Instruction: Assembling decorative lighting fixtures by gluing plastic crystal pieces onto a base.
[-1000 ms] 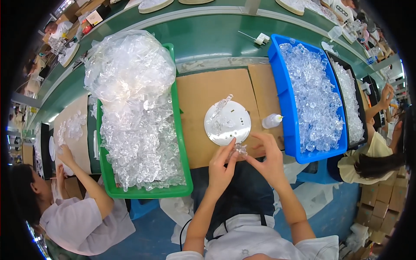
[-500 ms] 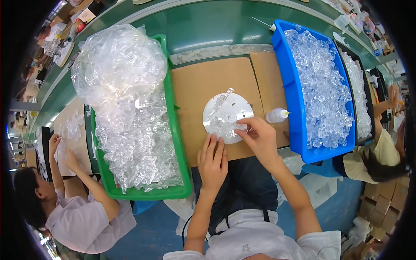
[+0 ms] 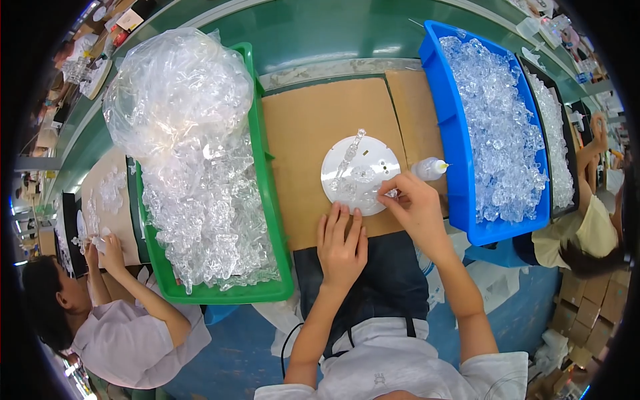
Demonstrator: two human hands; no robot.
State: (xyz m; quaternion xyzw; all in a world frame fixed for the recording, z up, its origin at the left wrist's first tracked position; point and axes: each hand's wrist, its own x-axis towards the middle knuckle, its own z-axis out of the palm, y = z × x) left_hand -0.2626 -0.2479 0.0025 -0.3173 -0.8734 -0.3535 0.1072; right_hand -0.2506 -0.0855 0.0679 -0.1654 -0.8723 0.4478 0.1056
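Right hand [image 3: 421, 210] — grip pinching clear piece [image 3: 392, 194] by white disc's [image 3: 378, 151] right rim; left hand [image 3: 342, 248] — grip loose, empty, near rim.

Brown cardboard [image 3: 293, 153] on green bench [image 3: 333, 40]; white disc [image 3: 378, 151], small bottle [image 3: 427, 170] atop.

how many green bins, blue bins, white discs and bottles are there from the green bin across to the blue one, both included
Green bin: 1
Blue bin: 1
White disc: 1
Bottle: 1
Total: 4
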